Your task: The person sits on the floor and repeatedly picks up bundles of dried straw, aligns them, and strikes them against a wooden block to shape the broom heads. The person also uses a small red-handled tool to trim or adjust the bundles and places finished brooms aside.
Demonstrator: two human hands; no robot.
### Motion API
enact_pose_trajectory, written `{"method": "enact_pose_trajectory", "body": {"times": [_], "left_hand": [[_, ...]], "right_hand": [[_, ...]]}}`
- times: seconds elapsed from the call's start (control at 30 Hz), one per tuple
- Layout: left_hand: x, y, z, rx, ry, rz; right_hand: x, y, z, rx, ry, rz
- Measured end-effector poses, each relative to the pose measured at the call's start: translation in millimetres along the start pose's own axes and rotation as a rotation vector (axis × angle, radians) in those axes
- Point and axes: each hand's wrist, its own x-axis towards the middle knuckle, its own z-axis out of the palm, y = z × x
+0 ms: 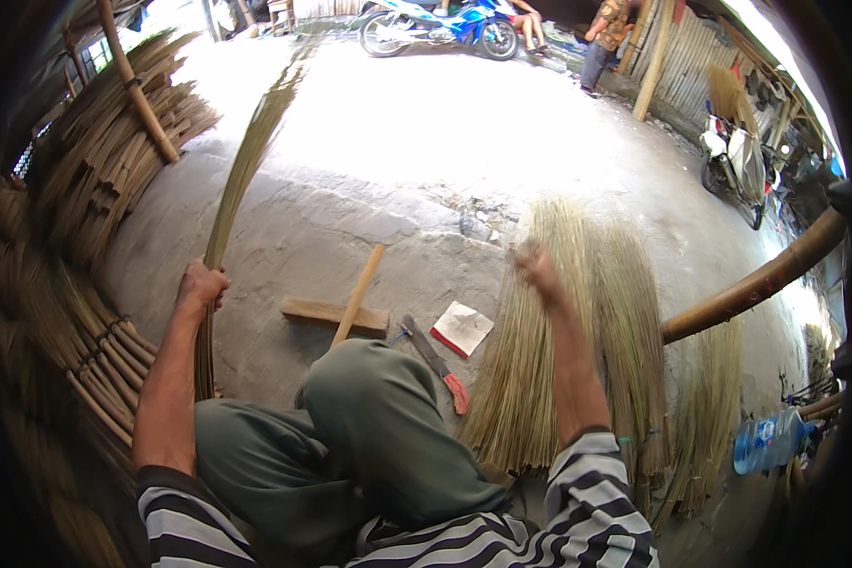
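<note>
My left hand (203, 284) is closed round a long bundle of dry grass stalks (241, 180). The bundle stands nearly upright beside my left knee, its feathery tops leaning away to the right. Over the large pile of loose grass stalks (516, 379) on my right, my right hand (538, 269) is raised with its fingers curled; whether stalks are in them is hard to make out. In front of my knees lie a wooden block (336, 317), a wooden stick (360, 292) resting across it, a knife with a red handle (433, 357) and a white-and-red packet (463, 328).
Finished-looking broom handles (114, 364) lie in a row at left, below stacked grass bundles (133, 142). A bamboo pole (757, 284) juts in from the right above a blue water bottle (772, 442). Farther off are a blue motorcycle (445, 26) and a standing person (604, 43).
</note>
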Motion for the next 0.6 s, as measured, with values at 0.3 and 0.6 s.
{"method": "enact_pose_trajectory", "body": {"times": [0.3,0.6], "left_hand": [[6,41,26,0.414,-0.057,0.187],[-70,105,83,0.756,-0.473,0.884]], "right_hand": [[-40,-158,120,-0.662,0.186,-0.772],[-83,-150,225,-1.174,-0.370,-0.809]]}}
